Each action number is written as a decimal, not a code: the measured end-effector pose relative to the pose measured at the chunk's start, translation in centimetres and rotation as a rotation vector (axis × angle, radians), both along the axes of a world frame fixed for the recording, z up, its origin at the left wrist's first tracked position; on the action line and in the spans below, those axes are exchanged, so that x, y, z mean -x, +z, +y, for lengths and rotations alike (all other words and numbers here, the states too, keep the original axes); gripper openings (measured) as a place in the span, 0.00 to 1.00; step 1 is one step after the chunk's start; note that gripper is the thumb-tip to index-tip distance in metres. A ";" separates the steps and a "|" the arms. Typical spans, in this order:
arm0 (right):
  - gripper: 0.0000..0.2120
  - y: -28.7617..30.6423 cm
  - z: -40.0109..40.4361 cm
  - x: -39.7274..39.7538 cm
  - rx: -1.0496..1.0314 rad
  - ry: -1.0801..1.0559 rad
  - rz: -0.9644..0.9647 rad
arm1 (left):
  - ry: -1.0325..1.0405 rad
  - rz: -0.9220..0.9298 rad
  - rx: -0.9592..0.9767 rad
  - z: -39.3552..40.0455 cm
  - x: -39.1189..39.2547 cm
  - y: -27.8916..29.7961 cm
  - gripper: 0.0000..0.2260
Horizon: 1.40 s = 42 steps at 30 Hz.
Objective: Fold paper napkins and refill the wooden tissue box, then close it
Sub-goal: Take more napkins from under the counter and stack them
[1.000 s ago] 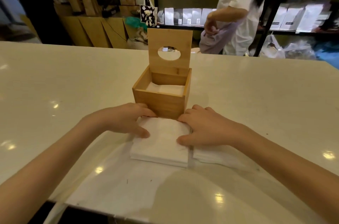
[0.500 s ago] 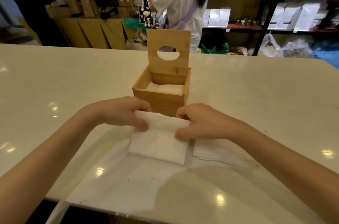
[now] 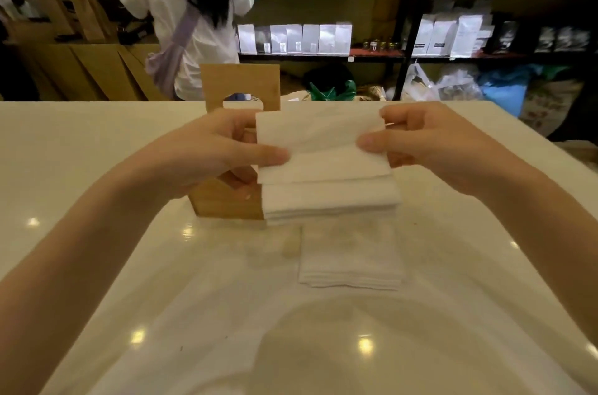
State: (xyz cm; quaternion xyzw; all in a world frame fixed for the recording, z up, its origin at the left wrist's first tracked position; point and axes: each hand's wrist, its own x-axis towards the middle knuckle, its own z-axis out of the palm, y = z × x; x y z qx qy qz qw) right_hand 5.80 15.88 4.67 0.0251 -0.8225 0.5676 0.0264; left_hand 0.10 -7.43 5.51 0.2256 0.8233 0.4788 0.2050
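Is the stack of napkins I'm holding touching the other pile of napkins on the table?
Apart. In the head view, both hands hold the stack of napkins raised, and bare table shows between its lower edge and the pile.

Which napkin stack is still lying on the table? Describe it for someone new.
On the cream table, find the wooden tissue box. Nearer the camera lies a flat napkin stack. Unlike the stack held up by both hands, nothing touches it.
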 end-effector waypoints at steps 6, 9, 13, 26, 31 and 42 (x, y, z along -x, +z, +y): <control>0.32 -3.6 2.5 -2.2 -0.023 -0.101 -0.227 | -0.001 -0.097 0.045 3.7 -0.8 -4.4 0.16; 0.31 -5.2 2.6 -2.6 -0.008 -0.110 -0.310 | -0.007 -0.054 0.096 4.4 -0.8 -6.0 0.15; 0.29 -6.7 2.2 -2.5 -0.027 -0.122 -0.350 | -0.027 0.108 0.201 4.7 -0.8 -7.4 0.14; 0.23 -7.8 2.3 -1.8 -0.657 -0.135 -0.246 | -0.105 0.360 0.536 5.1 -0.8 -7.5 0.22; 0.29 -6.3 3.3 -1.7 -0.722 -0.021 -0.115 | -0.204 0.685 0.562 5.4 -0.7 -5.9 0.22; 0.26 -6.4 3.1 1.0 -0.788 0.305 -0.303 | -0.451 0.202 0.822 7.7 1.5 -5.3 0.24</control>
